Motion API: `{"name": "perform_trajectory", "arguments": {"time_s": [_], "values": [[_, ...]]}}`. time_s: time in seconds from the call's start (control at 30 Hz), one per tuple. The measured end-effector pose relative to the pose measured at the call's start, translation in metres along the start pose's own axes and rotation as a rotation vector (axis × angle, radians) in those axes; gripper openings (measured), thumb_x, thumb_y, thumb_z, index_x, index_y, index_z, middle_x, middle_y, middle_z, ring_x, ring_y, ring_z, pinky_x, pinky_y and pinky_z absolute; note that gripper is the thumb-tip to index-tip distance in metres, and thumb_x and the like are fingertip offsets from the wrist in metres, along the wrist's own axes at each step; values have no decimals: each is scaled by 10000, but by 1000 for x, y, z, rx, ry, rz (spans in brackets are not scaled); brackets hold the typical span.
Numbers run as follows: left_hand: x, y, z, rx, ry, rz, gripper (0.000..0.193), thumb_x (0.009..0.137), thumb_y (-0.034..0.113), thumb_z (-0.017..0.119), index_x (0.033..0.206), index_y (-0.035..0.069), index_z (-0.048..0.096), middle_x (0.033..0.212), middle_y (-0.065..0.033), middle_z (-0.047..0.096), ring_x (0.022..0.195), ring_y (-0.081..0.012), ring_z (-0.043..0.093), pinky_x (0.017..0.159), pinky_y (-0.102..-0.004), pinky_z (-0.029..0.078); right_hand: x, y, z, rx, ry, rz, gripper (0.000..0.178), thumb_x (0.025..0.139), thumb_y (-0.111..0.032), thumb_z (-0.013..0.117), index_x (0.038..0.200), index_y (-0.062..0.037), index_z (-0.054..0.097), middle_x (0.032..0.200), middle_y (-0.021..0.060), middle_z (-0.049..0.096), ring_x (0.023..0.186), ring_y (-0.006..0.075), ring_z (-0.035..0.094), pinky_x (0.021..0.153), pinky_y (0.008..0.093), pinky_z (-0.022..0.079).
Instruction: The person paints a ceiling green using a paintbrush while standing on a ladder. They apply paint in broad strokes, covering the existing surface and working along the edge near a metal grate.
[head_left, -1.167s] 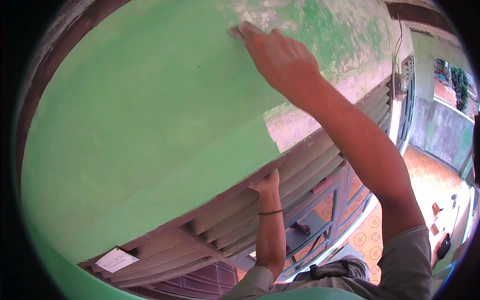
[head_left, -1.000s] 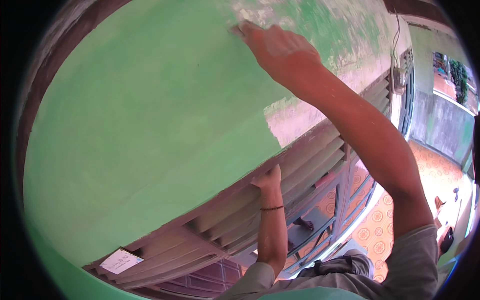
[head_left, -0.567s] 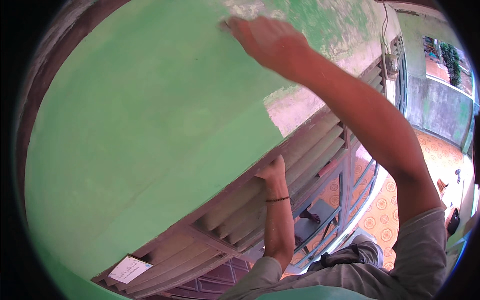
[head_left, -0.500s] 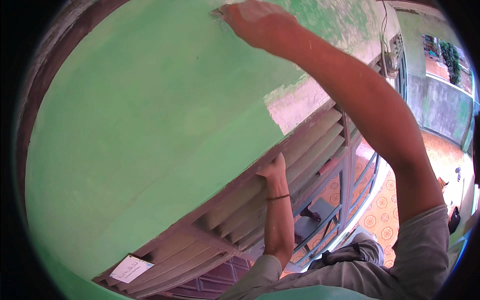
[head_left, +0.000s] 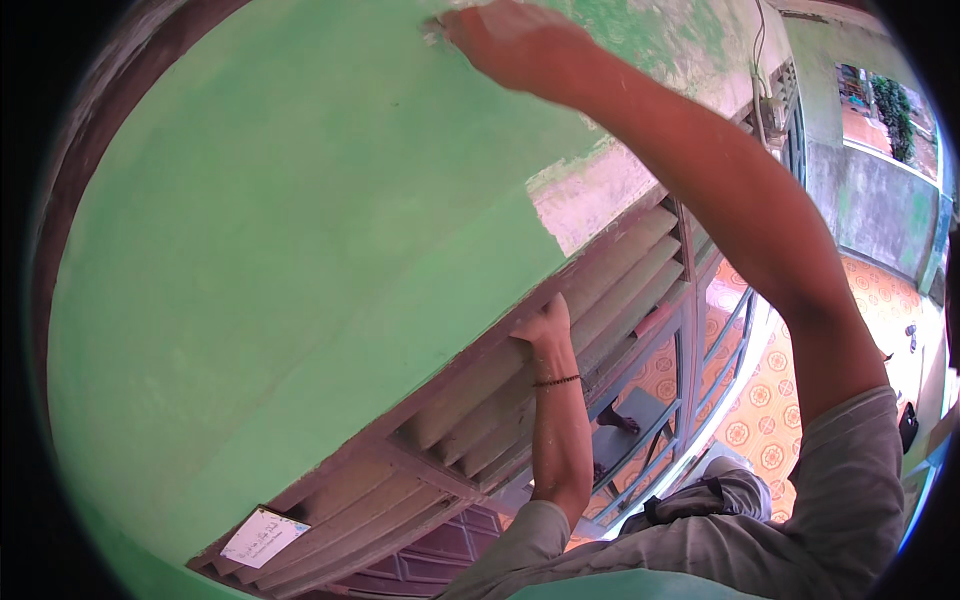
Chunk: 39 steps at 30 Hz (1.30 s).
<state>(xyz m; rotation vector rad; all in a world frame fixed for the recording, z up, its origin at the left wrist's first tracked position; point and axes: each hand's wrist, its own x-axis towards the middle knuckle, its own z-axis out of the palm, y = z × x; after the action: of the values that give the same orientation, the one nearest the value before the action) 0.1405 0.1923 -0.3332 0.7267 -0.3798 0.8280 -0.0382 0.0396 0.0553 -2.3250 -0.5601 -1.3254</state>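
High on the green painted wall (head_left: 300, 210), my right hand (head_left: 520, 45) is closed and pressed near the surface. A small grey edge of what looks like a scraper (head_left: 434, 27) sticks out past its fingers; the rest is hidden in the hand. Around and beyond that hand the paint is patchy, with pale plaster showing through. Lower down, my left hand (head_left: 545, 322) clasps the brown wooden frame (head_left: 490, 345) above the louvre slats (head_left: 625, 265), its fingertips out of sight. Just above the frame lies a bare pinkish patch (head_left: 590, 200) with ragged paint edges.
A white card (head_left: 264, 537) is fixed to the slats at lower left. Below me are a grey-blue bench with metal rails (head_left: 640, 470), my foot (head_left: 620, 420) on it, and orange patterned floor tiles (head_left: 765, 395). An electric meter box with cables (head_left: 771, 115) hangs at upper right.
The view has shifted slightly. My right hand stays at nearly the same spot high on the wall, and my left hand keeps its hold on the frame.
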Motion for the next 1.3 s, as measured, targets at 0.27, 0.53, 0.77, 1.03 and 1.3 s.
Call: {"name": "perform_trajectory", "arguments": {"time_s": [0.27, 0.53, 0.77, 1.03, 1.3], "values": [[-4, 20, 2, -274, 68, -183, 489, 898, 385, 749, 1257, 57, 691, 1330, -118, 678, 1186, -321, 631, 1092, -486, 418, -4, -3, 7, -32, 139, -143, 417, 1056, -296, 396, 1224, -28, 668, 1139, 270, 701, 1046, 441, 692, 916, 530, 544], [-5, 23, 14, -247, 67, -202, 496, 893, 398, 758, 1257, 67, 694, 1311, -103, 691, 1163, -311, 643, 1082, -484, 421, 16, 1, 14, -35, 69, -51, 444, 1061, -298, 376, 1187, 13, 667, 1118, 257, 714, 1051, 442, 685, 918, 519, 536], [-8, 23, 13, -505, 81, -297, 537, 904, 419, 743, 1301, 67, 660, 1358, -85, 658, 1210, -285, 616, 1111, -460, 410, 13, 2, 7, -113, 57, -74, 460, 1065, -336, 372, 1270, -36, 654, 1187, 262, 688, 1093, 445, 667, 945, 518, 530], [-4, 8, 0, -146, 39, -49, 557, 918, 393, 737, 1343, 54, 618, 1415, -85, 612, 1266, -260, 580, 1125, -437, 414, -4, -14, 3, 54, 129, -126, 490, 1065, -358, 360, 1230, -4, 657, 1165, 285, 689, 1070, 468, 668, 975, 516, 514], [-5, 44, 9, -859, 121, -411, 537, 906, 344, 746, 1339, 56, 613, 1385, -81, 622, 1245, -258, 586, 1104, -448, 420, 36, -6, 15, -34, 19, -85, 552, 1071, -389, 322, 1214, 15, 670, 1239, 274, 672, 1156, 464, 636, 1017, 528, 486]]}}
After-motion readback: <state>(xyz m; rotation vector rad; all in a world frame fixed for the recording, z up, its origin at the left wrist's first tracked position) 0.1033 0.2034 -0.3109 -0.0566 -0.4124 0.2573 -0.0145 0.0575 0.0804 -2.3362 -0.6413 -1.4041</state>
